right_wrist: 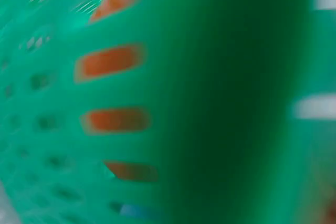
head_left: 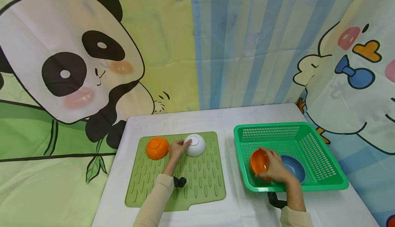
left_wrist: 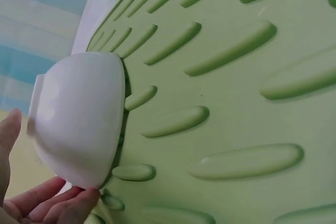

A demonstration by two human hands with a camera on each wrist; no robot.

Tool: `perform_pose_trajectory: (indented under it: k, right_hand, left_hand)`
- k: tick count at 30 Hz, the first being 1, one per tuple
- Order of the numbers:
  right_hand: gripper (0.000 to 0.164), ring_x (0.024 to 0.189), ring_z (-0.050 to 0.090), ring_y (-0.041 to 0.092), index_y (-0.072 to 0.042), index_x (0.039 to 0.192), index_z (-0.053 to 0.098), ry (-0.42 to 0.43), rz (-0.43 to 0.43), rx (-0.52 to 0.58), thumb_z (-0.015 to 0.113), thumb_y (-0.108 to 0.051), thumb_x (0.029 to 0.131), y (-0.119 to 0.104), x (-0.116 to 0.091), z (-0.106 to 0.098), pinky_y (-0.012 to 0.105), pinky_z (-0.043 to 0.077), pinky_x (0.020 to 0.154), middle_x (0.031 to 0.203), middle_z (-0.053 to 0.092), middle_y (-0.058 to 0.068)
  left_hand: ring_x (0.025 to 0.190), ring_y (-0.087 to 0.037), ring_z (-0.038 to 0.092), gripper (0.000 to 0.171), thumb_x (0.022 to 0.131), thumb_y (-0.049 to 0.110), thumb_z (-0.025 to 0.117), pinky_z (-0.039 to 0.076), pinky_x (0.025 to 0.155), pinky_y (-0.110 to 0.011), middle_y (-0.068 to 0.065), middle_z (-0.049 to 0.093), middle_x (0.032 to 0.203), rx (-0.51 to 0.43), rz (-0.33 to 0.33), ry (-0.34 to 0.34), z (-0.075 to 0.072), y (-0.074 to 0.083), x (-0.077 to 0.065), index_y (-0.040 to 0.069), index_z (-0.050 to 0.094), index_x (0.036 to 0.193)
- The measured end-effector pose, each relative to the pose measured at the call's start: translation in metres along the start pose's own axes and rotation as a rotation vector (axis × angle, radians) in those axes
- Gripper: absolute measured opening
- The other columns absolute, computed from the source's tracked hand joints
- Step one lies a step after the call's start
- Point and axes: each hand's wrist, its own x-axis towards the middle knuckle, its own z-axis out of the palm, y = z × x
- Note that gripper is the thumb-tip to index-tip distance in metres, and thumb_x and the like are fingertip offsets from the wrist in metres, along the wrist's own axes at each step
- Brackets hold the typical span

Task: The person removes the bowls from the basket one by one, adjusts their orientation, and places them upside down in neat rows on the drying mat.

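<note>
A white bowl [head_left: 197, 147] stands upside down on a green drying mat [head_left: 185, 199]. My left hand [head_left: 178, 148] is at its left side; in the left wrist view the fingertips [left_wrist: 86, 195] touch the rim while the thumb stands off from the bowl's foot. Left of that hand, an orange bowl [head_left: 154, 150] also lies bottom up on the mat. Inside a green basket [head_left: 324, 141], my right hand [head_left: 275, 167] grips a second orange bowl [head_left: 257, 162], tilted, with fingers and thumb spread across its rim. A blue bowl [head_left: 296, 168] is beside it, partly hidden by the hand.
Mat and basket lie side by side on a white-covered table [head_left: 229, 199], with a strip of cloth between them. Behind hangs a printed curtain [head_left: 240, 48]. The basket's slotted wall [right_wrist: 52, 98] fills the right wrist view, orange showing through its slots.
</note>
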Motion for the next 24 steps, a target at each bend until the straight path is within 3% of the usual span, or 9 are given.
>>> perform_pose_trajectory:
  k: [5,11,16,20,24]
  right_hand:
    - [0.102,0.104,0.043,0.044,-0.005,0.14,0.028,0.039,-0.008,0.026,0.086,-0.033,0.061,-0.007,0.002,-0.019,0.051,0.051,0.068,0.125,0.034,0.027]
    - [0.102,0.101,0.044,0.04,-0.002,0.142,0.022,0.054,-0.045,0.103,0.084,-0.032,0.066,-0.017,0.006,-0.041,0.045,0.051,0.067,0.124,0.034,0.025]
    - [0.101,0.106,0.042,0.037,-0.006,0.143,0.02,0.095,-0.138,0.183,0.084,-0.026,0.067,-0.033,0.015,-0.053,0.048,0.05,0.073,0.127,0.035,0.02]
    - [0.1,0.117,0.038,0.037,-0.012,0.145,0.019,0.104,-0.214,0.28,0.083,-0.018,0.069,-0.052,0.025,-0.059,0.059,0.039,0.089,0.134,0.034,0.017]
    - [0.099,0.126,0.031,0.039,-0.015,0.146,0.017,0.06,-0.298,0.432,0.08,-0.006,0.07,-0.074,0.04,-0.056,0.061,0.028,0.099,0.141,0.026,0.017]
  left_hand:
    - [0.101,-0.03,0.06,0.069,0.072,0.055,0.072,0.053,0.077,-0.041,-0.017,0.064,0.11,0.027,0.012,-0.003,-0.004,0.008,-0.003,0.0,0.065,0.114]
    - [0.11,-0.031,0.056,0.066,0.077,0.055,0.066,0.048,0.086,-0.045,-0.017,0.06,0.118,0.059,0.068,0.005,-0.011,0.037,-0.02,0.004,0.063,0.119]
    - [0.111,-0.026,0.056,0.065,0.075,0.058,0.066,0.047,0.089,-0.043,-0.011,0.062,0.117,-0.042,0.118,-0.034,-0.013,0.064,-0.034,0.009,0.065,0.118]
    - [0.11,-0.023,0.056,0.065,0.073,0.057,0.068,0.048,0.087,-0.04,-0.008,0.063,0.116,-0.24,0.087,-0.182,-0.014,0.083,-0.049,0.011,0.064,0.119]
    - [0.115,-0.028,0.053,0.062,0.082,0.047,0.066,0.048,0.088,-0.038,-0.014,0.058,0.122,-0.479,0.037,-0.443,-0.015,0.098,-0.067,0.004,0.056,0.126]
